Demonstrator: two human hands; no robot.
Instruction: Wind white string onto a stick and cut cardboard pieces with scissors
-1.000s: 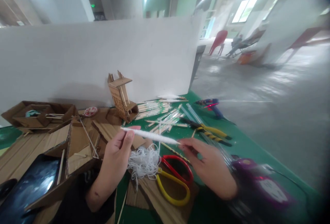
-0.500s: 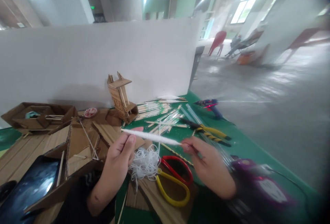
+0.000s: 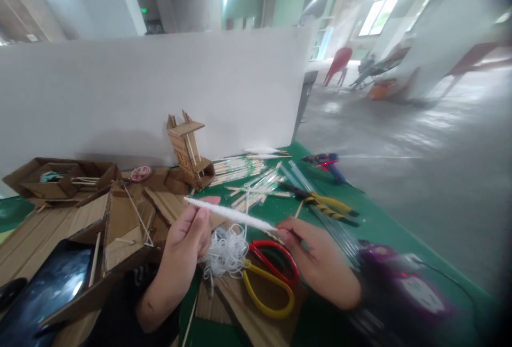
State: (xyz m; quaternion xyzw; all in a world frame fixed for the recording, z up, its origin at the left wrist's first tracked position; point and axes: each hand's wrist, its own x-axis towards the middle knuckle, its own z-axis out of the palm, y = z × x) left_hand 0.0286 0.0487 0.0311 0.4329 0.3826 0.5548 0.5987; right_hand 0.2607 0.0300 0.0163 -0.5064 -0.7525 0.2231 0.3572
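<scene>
A thin stick wound with white string (image 3: 236,216) is stretched between both hands, tilted down to the right. My left hand (image 3: 192,232) pinches its left end between thumb and fingers. At the other end, the fingertips of my right hand (image 3: 310,253) are closed on the stick's tip. A loose tangle of white string (image 3: 226,251) lies below it, with one strand rising past the stick. Under my right hand are scissors with one red handle (image 3: 294,261) and one yellow handle (image 3: 266,312); their blades are hidden.
Cardboard pieces and a cardboard tray (image 3: 60,182) fill the left, beside a phone-like dark screen (image 3: 52,283). A small cardboard stand (image 3: 188,150) rises before the white board (image 3: 152,91). Wooden sticks (image 3: 236,168), pliers (image 3: 332,206) and a glue gun (image 3: 328,163) lie farther back.
The right end of the wound stick has dropped slightly, and my right hand has shifted a little left with it. The left hand keeps its hold almost in place.
</scene>
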